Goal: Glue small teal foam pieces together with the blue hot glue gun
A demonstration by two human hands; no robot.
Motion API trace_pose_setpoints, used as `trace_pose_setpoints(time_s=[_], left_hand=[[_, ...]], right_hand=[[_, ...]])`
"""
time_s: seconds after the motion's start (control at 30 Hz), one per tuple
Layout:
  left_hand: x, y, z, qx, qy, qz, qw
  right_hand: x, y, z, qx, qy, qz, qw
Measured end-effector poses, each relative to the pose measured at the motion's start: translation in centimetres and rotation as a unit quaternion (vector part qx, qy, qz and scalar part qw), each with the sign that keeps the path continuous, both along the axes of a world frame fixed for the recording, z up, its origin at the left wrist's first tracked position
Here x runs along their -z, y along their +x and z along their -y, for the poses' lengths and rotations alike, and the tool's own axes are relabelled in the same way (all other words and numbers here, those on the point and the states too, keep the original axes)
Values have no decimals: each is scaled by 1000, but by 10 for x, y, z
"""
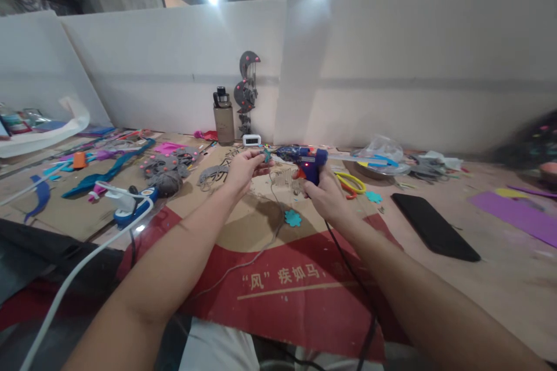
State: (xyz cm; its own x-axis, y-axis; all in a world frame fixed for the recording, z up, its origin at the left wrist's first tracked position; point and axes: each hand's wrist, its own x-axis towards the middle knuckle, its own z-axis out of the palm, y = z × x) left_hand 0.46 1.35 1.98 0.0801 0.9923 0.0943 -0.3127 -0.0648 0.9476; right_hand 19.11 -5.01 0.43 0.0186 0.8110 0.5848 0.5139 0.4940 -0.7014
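Note:
My right hand (pixel 324 191) grips a blue hot glue gun (pixel 311 163), its nozzle pointing left and a clear glue stick (pixel 343 157) poking out of its back. Pinched in the fingers of my left hand (pixel 246 169) is a small teal piece (pixel 267 155), right by the nozzle tip. A thin grey string (pixel 275 197) hangs below that hand and trails over the red and tan cardboard (pixel 304 301). On the cardboard, beneath both hands, lies a teal felt flower (pixel 293 218). Whether the nozzle touches the teal piece I cannot tell.
Right of my hands are yellow-handled scissors (pixel 351 183), another teal flower (pixel 373 196), a black phone (pixel 435 226) and a bowl (pixel 378 169). Leftward sit grey yarn (pixel 167 181) and a blue power strip (pixel 136 208) with a white cable. A bottle (pixel 224 122) stands behind.

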Motion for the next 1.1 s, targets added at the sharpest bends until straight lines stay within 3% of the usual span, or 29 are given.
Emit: trace_pose_setpoints(time_s=[0.47,0.67,1.1], left_hand=[[-1,4,4,3,28,-17,999],[-1,6,5,-13,42,-26,999],[1,6,4,-6,56,-20,998]], right_hand=[[9,0,-5,7,30,57,998],[5,-5,2,22,-1,67,998],[4,-5,2,31,5,68,997]])
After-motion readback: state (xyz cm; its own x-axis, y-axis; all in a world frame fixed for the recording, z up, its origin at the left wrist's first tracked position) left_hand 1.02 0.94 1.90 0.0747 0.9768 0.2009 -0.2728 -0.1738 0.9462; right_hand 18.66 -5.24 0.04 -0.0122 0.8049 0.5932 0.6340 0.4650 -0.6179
